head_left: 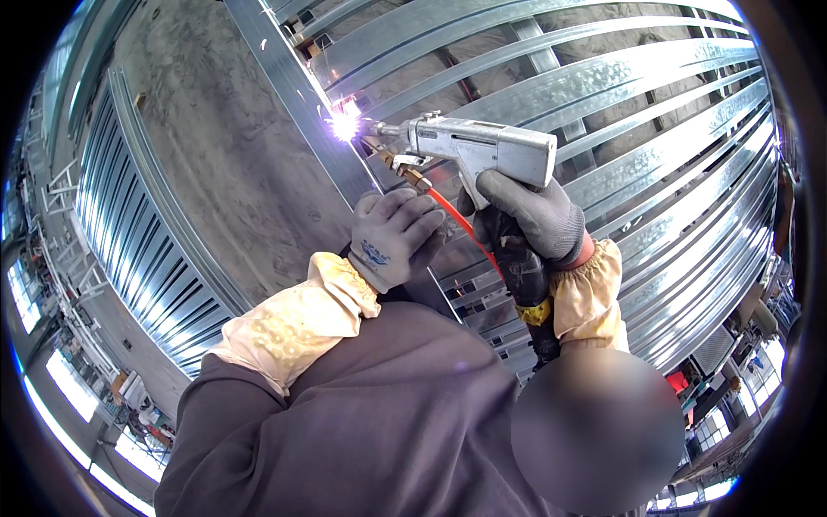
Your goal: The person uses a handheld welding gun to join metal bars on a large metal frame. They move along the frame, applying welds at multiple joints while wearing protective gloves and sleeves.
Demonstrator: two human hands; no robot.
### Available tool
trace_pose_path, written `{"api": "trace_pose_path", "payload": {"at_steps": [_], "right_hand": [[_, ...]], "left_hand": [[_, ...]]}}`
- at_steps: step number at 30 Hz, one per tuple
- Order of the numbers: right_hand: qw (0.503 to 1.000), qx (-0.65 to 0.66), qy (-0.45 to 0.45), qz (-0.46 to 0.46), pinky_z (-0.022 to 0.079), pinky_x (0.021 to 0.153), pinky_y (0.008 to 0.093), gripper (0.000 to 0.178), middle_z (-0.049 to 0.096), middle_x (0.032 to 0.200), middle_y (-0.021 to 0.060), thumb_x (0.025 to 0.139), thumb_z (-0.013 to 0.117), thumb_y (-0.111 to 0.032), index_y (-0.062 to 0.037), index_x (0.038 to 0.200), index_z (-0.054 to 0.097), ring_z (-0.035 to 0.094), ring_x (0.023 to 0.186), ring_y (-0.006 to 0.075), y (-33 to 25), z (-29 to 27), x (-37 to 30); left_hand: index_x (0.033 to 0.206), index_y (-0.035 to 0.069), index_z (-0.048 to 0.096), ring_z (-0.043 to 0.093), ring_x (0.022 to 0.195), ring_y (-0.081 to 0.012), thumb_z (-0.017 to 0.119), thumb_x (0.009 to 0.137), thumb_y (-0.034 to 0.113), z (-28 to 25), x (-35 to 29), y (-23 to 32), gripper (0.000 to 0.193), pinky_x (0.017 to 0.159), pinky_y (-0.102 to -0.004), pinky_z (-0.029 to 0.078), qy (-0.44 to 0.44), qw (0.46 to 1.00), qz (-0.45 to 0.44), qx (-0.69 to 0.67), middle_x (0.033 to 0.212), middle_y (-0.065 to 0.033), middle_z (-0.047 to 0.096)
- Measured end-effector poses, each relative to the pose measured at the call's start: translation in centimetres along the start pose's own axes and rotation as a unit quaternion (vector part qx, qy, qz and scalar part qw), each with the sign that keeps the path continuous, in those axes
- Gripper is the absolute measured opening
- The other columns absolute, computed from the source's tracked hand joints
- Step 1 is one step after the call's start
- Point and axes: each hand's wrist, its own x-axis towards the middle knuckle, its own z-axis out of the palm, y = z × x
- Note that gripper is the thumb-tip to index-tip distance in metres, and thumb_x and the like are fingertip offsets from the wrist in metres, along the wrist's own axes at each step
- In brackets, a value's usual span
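My right hand [543, 215], in a grey glove, grips the handle of a silver welding gun [487, 142]. The gun's nozzle points left, and a bright violet-white weld spark [346, 125] burns at its tip against a long galvanized steel beam [297, 95]. Below the nozzle, a brass fitting [412, 175] joins an orange hose [454, 214] running down past my right hand. A thick black cable [524, 276] hangs from the handle. My left hand [392, 237], also gloved, rests by the beam's near part with fingers curled; what lies beneath them is hidden.
Several parallel galvanized steel slats [629, 112] fill the right side, forming a frame with the beam. Left of the beam lies a scuffed grey floor [220, 129]. Another slatted metal panel [142, 224] lies farther left. Cluttered equipment stands along the workshop's edges.
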Motion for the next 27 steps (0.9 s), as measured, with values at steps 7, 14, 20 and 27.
{"api": "trace_pose_path", "payload": {"at_steps": [7, 14, 20, 27], "right_hand": [[0.999, -0.008, 0.020, 0.033, 0.050, 0.052, 0.0264, 0.038, 0.069, 0.087, 0.0068, 0.099, 0.067, -0.027, 0.0006, 0.125, 0.064, 0.066, 0.062, 0.0134, -0.02, 0.18, 0.02], [1.000, -0.018, 0.006, 0.017, 0.051, 0.053, 0.0263, 0.039, 0.069, 0.087, 0.0066, 0.099, 0.068, -0.028, 0.0016, 0.124, 0.063, 0.067, 0.063, 0.0133, 0.24, -0.09, -0.15], [1.000, -0.017, 0.005, 0.019, 0.051, 0.053, 0.0265, 0.038, 0.068, 0.086, 0.0060, 0.099, 0.068, -0.028, 0.0013, 0.123, 0.064, 0.067, 0.063, 0.0134, 0.23, -0.14, -0.54], [1.000, -0.013, 0.006, 0.023, 0.051, 0.054, 0.0264, 0.034, 0.069, 0.086, 0.0056, 0.099, 0.066, -0.027, 0.0001, 0.120, 0.064, 0.066, 0.063, 0.0128, 0.43, 0.03, -0.78]], "left_hand": [[0.104, 0.018, 0.071, 0.064, 0.101, -0.0235, 0.081, 0.067, 0.020, 0.03, -0.02, 0.06, 0.038, 0.080, -0.0425, 0.047, 0.002, 1.000, -0.002, -0.006, 0.102, 0.0020, 0.069], [0.103, 0.019, 0.071, 0.064, 0.101, -0.0235, 0.082, 0.067, 0.020, 0.02, -0.02, 0.03, 0.038, 0.082, -0.0426, 0.047, 0.007, 1.000, 0.001, -0.010, 0.103, 0.0021, 0.069], [0.103, 0.019, 0.071, 0.062, 0.104, -0.0237, 0.082, 0.067, 0.021, 0.19, -0.33, -0.10, 0.037, 0.083, -0.0426, 0.046, 0.010, 1.000, 0.003, -0.006, 0.104, 0.0027, 0.070], [0.103, 0.020, 0.071, 0.062, 0.105, -0.0238, 0.082, 0.068, 0.021, 0.26, -0.44, -0.03, 0.036, 0.085, -0.0429, 0.045, 0.011, 1.000, -0.002, -0.003, 0.104, 0.0033, 0.069]]}}
